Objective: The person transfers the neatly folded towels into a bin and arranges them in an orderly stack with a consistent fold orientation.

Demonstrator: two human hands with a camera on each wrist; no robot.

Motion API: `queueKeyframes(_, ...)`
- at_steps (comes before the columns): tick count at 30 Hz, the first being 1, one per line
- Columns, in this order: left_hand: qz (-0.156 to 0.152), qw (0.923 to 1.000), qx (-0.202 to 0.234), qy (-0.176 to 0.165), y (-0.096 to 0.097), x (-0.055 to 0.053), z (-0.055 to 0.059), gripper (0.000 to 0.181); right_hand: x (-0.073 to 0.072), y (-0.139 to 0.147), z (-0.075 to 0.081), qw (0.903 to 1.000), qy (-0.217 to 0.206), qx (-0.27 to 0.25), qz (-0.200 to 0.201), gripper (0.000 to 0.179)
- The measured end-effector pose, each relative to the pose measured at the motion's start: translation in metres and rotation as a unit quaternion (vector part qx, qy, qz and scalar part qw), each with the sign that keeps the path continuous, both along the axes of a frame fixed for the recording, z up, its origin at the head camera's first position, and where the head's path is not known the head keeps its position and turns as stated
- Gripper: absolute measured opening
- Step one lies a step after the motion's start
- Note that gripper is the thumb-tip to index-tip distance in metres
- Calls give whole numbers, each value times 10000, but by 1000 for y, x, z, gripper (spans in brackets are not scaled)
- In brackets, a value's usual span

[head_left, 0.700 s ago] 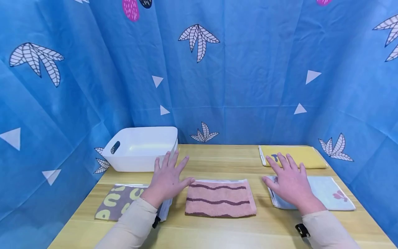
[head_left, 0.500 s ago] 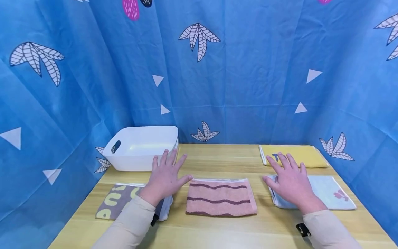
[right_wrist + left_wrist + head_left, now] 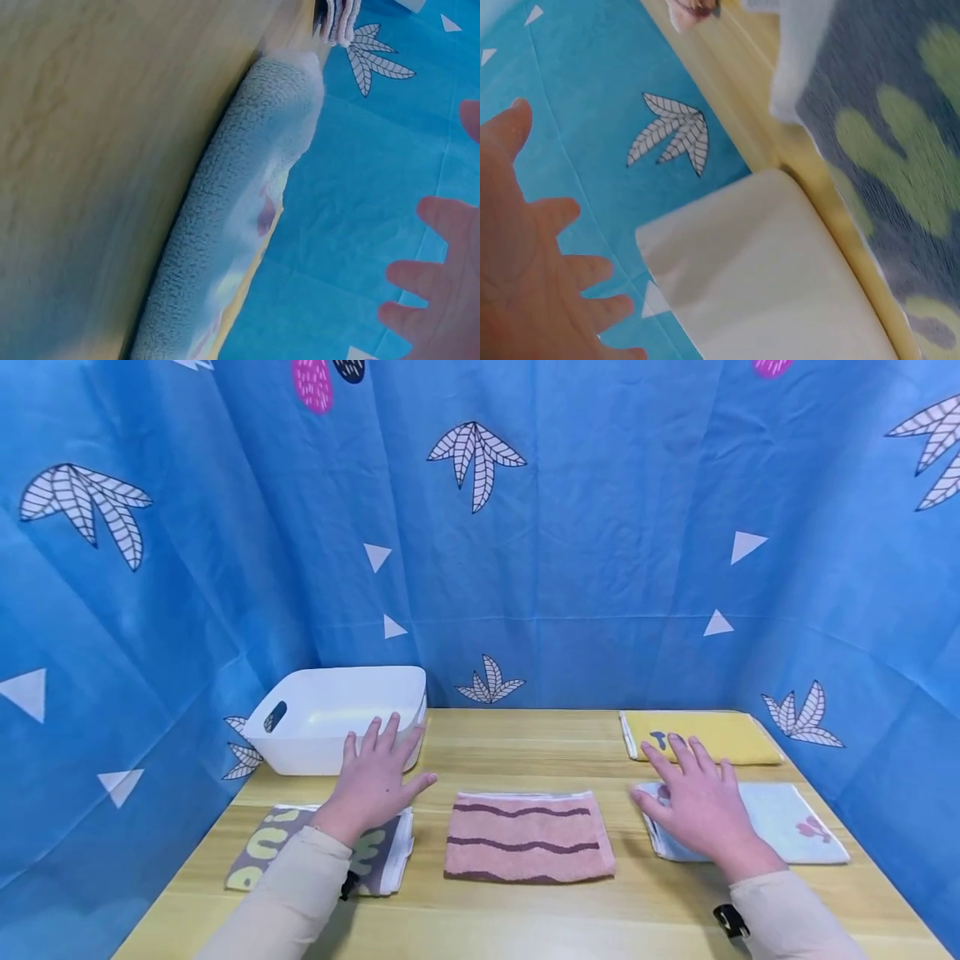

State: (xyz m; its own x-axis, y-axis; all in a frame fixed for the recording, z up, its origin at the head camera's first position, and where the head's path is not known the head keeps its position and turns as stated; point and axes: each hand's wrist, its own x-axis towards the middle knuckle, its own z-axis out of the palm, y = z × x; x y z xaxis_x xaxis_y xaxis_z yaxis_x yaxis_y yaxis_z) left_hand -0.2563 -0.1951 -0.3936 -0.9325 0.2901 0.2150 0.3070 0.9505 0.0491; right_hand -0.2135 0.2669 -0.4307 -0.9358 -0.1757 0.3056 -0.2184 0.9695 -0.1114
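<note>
My left hand point(image 3: 369, 787), fingers spread, hovers in front of the white plastic bin point(image 3: 300, 755) and over the far edge of a folded grey towel with yellow-green shapes point(image 3: 264, 847). In the left wrist view the grey towel point(image 3: 900, 150) and the bin point(image 3: 765, 270) lie beyond that hand point(image 3: 525, 262). My right hand point(image 3: 705, 802) is spread above a folded pale blue towel point(image 3: 780, 827), covering its left part. Neither hand holds anything. The right wrist view has the pale blue towel point(image 3: 225, 210) beside the right fingers point(image 3: 424, 279).
Between the hands lies a folded pink towel with dark wavy stripes point(image 3: 529, 837). A folded yellow towel point(image 3: 705, 735) sits at the back right. Blue patterned curtains point(image 3: 600, 527) enclose the wooden table point(image 3: 517, 918) at the back and both sides.
My left hand has moved to the left, uncovering more of the grey towel's right end. The right hand stays almost where it was. The whole view has shifted slightly.
</note>
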Motion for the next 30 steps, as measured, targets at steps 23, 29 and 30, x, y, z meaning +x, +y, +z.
queueKeyframes(23,345,9989,214,-254,-76,-26,-7,83,3,1,-7,9999,-6,-135,21,76)
queueKeyframes(29,415,9986,221,-251,-96,-32,-10,82,2,1,-8,9999,-9,-114,34,76)
queueKeyframes(30,439,9985,202,-252,-99,-32,-11,81,2,1,-8,9999,-9,-105,37,77)
